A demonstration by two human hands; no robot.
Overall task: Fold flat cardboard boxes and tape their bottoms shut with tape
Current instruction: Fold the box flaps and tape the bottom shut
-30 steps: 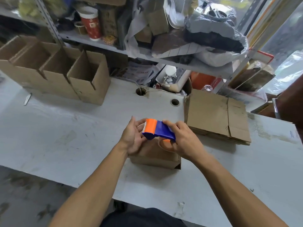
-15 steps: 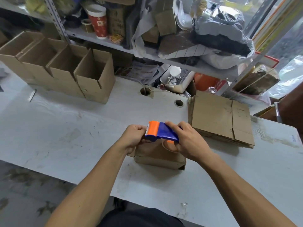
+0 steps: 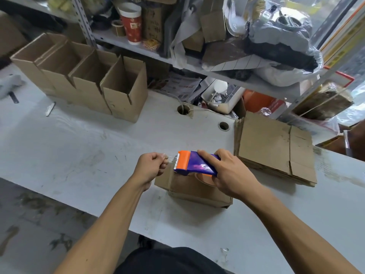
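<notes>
Above box (image 3: pixel 189 186): right hand (image 3: pixel 233 175) grips dispenser (image 3: pixel 194 164); left hand (image 3: pixel 151 166) pinches tape (image 3: pixel 171 159).

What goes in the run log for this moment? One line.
left hand pinches clear tape end | right hand grips tape dispenser | over folded box

Soft daylight enters from the window (image 3: pixel 351 62) at the upper right, so the white table (image 3: pixel 83 151) is evenly bright and shadows under the arms are weak. The wide lens bends the shelf (image 3: pixel 138 50) lines near the edges. Everything looks slightly soft, with light motion blur.
</notes>
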